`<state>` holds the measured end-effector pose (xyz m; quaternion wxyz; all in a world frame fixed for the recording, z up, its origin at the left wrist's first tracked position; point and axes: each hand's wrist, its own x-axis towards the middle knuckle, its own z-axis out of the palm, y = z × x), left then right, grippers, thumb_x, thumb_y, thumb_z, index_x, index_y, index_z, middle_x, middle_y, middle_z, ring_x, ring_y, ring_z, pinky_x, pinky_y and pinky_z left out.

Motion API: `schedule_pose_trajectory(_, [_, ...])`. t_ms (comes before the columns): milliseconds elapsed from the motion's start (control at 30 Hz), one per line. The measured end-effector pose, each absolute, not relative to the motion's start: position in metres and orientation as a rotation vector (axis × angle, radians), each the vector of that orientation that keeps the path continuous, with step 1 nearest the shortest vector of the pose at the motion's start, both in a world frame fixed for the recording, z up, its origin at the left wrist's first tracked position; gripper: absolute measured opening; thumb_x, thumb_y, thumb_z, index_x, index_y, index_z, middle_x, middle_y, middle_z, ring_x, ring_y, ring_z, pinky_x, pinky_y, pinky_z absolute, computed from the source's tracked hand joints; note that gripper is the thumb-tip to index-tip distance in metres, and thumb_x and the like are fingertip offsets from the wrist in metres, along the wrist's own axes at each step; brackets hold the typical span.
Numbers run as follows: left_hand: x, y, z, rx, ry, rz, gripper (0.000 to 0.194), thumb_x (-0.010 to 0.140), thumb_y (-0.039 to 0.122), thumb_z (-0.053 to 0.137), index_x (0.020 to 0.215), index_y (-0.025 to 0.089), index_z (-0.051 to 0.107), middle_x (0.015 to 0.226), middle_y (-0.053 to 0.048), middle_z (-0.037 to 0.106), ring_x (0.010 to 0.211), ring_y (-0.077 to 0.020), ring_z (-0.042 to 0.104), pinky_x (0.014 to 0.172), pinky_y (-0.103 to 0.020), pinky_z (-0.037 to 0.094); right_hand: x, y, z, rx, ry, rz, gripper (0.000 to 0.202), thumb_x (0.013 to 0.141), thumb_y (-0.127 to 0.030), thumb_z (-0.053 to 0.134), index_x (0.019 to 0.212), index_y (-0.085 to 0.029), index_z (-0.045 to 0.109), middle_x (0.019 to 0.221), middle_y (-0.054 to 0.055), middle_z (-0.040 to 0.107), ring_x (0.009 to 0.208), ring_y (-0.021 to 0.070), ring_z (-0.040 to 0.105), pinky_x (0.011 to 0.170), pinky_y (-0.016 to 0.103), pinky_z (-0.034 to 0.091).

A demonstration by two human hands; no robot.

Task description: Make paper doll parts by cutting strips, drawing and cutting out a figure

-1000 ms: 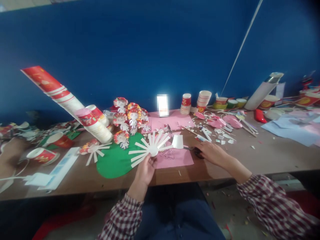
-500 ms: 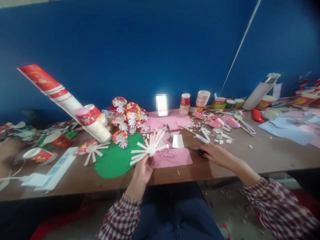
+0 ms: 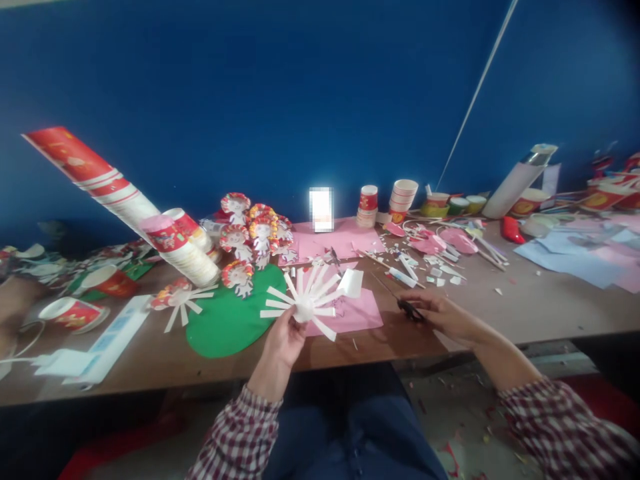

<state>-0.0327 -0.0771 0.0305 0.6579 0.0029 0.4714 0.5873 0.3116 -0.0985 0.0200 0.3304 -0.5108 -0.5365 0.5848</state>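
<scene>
My left hand (image 3: 287, 340) is closed on a paper cup cut into strips (image 3: 305, 308); its white strips fan out around the base above the table. My right hand (image 3: 443, 317) is closed around the dark handles of a pair of scissors (image 3: 411, 309), whose thin blades point up and left. A white paper piece (image 3: 351, 283) is beside the tips of the strips. Beneath the cut cup lies a pink sheet (image 3: 363, 320) with dark marks or scraps on it. Left of it is a green rounded sheet (image 3: 225, 333).
Several paper figures (image 3: 263, 230) stand behind the green sheet. A long stack of paper cups (image 3: 120, 193) leans at the left near a white power strip (image 3: 113, 343). Paper scraps, cups and blue sheets (image 3: 560, 257) lie right. A blurred hand (image 3: 15, 307) shows at the far left.
The scissors have come away from the cup, their blades now tilting up and left. In my left hand the cut cup has turned, and its strips now spread to the right too.
</scene>
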Motion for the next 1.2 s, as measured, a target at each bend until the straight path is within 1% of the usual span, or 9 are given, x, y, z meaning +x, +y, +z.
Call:
schedule_pose_trajectory(133, [-0.028,-0.079,0.034,0.043,1.062,1.327,0.009,0.089,0.007,0.055,0.084,0.011,0.061,0.068,-0.002,0.066,0.049,-0.0087,0.060,0.038,-0.016,0.046,0.296,-0.107,0.011,-1.084,-0.955,1.752,0.048,0.077,-0.034,0.077,0.121,-0.022,0.061,0.106,0.010,0.069,0.086,0.0132,0.064,0.063,0.018,0.049])
schedule_pose_trajectory(300, [-0.027,-0.079,0.033,0.038,1.063,1.372,0.012,0.085,0.002,0.059,0.078,0.013,0.058,0.064,0.003,0.062,0.041,-0.0023,0.050,0.032,-0.011,0.034,0.269,-0.113,0.004,-0.918,-0.836,1.857,0.042,0.077,-0.029,0.078,0.116,-0.025,0.064,0.096,0.004,0.068,0.078,0.0097,0.063,0.060,0.015,0.049])
schedule_pose_trajectory(367, [-0.027,-0.078,0.034,0.016,1.066,1.376,0.015,0.084,0.002,0.059,0.074,0.012,0.056,0.059,0.004,0.058,0.039,-0.0020,0.048,0.033,-0.011,0.035,0.259,-0.115,0.003,-0.900,-0.860,1.846,0.044,0.078,-0.029,0.077,0.119,-0.024,0.063,0.091,0.004,0.067,0.075,0.0095,0.061,0.053,0.013,0.046])
schedule_pose_trajectory(500, [-0.027,-0.078,0.041,-0.032,1.050,1.384,0.020,0.087,0.003,0.056,0.069,0.013,0.055,0.048,0.006,0.051,0.039,-0.0039,0.051,0.044,-0.013,0.049,0.247,-0.118,0.004,-0.882,-0.856,1.838,0.046,0.075,-0.029,0.080,0.118,-0.021,0.064,0.084,0.002,0.065,0.067,0.0073,0.058,0.051,0.013,0.045])
schedule_pose_trajectory(633, [-0.024,-0.078,0.050,-0.046,0.984,1.401,0.016,0.089,0.005,0.053,0.075,0.011,0.059,0.060,0.001,0.063,0.047,-0.0062,0.059,0.052,-0.017,0.056,0.234,-0.127,0.008,-0.948,-0.867,1.816,0.049,0.075,-0.030,0.080,0.119,-0.021,0.061,0.085,0.002,0.066,0.065,0.0065,0.057,0.049,0.012,0.044])
schedule_pose_trajectory(800, [-0.017,-0.076,0.055,-0.066,0.950,1.428,0.017,0.090,0.003,0.050,0.078,0.009,0.059,0.064,-0.002,0.066,0.053,-0.0060,0.063,0.054,-0.014,0.055,0.211,-0.143,0.005,-0.953,-0.822,1.780,0.051,0.075,-0.029,0.080,0.119,-0.024,0.057,0.101,0.005,0.066,0.089,0.0155,0.064,0.062,0.021,0.053])
schedule_pose_trajectory(933, [-0.009,-0.077,0.059,-0.047,0.919,1.417,0.010,0.088,0.004,0.056,0.082,0.010,0.061,0.065,-0.002,0.067,0.054,-0.0078,0.064,0.045,-0.013,0.050,0.190,-0.148,0.003,-0.835,-0.737,1.714,0.054,0.071,-0.023,0.083,0.119,-0.025,0.058,0.089,0.000,0.064,0.079,0.0103,0.061,0.065,0.020,0.050])
schedule_pose_trajectory(1033, [0.001,-0.080,0.062,-0.031,0.905,1.407,0.008,0.086,0.005,0.059,0.085,0.011,0.063,0.070,-0.002,0.068,0.057,-0.0083,0.065,0.040,-0.011,0.045,0.171,-0.142,0.008,-0.798,-0.592,1.686,0.052,0.067,-0.025,0.086,0.112,-0.024,0.060,0.077,-0.003,0.060,0.068,0.0078,0.058,0.056,0.017,0.044])
schedule_pose_trajectory(1200, [0.021,-0.091,0.064,0.023,0.908,1.389,0.009,0.086,0.006,0.059,0.081,0.012,0.063,0.068,0.000,0.066,0.053,-0.0060,0.061,0.041,-0.012,0.044,0.141,-0.121,0.023,-0.816,-0.377,1.536,0.042,0.061,-0.031,0.088,0.091,-0.021,0.061,0.081,-0.001,0.063,0.067,0.0078,0.059,0.049,0.014,0.039])
